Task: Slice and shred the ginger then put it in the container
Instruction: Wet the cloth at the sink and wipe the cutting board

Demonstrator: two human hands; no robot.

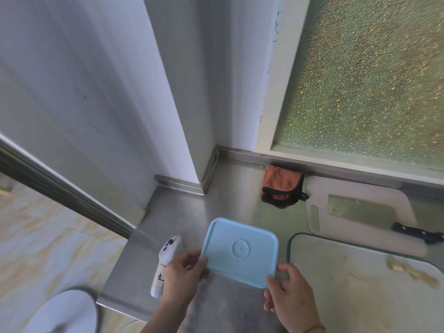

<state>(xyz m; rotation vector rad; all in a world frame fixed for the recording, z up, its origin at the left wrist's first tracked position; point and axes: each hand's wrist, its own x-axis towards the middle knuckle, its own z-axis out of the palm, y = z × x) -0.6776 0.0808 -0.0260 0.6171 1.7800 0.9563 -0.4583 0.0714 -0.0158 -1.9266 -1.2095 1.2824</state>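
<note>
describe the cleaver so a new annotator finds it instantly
Start at the frosted green window on the right; on the steel counter below lies a white cutting board. The cleaver lies flat on it, black handle toward the right edge. Its broad grey rectangular blade is the only metal tool in view.

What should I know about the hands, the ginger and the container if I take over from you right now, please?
Left hand and right hand each grip a near corner of the light blue container lid, above the steel counter.
Ginger pieces lie on the nearer cutting board. The cleaver rests on the farther board.
Done: ginger looks cut.
Left: ginger is not in the container, whose body I cannot see.
</note>
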